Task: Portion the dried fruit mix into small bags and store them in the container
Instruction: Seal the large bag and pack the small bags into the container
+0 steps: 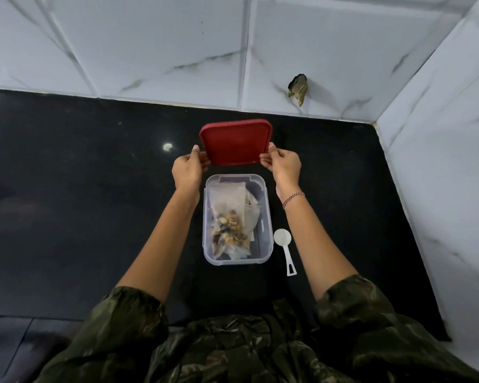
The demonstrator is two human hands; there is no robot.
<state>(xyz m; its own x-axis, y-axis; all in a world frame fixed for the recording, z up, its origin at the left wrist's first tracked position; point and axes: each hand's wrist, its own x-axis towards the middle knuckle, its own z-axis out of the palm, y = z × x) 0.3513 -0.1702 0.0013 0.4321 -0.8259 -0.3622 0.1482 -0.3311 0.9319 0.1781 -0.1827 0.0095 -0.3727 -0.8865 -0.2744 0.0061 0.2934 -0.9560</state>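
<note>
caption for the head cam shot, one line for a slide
Both hands, left hand and right hand, hold the red lid beyond the open container of bagged fruit mix.

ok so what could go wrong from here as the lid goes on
The top bag of fruit mix lies high in the clear container, so its edge may get pinched under the red lid and stop a full seal. The left hand and right hand grip only the lid's near corners, so it could come down tilted. The white scoop lies close beside the container and could be knocked.
</note>
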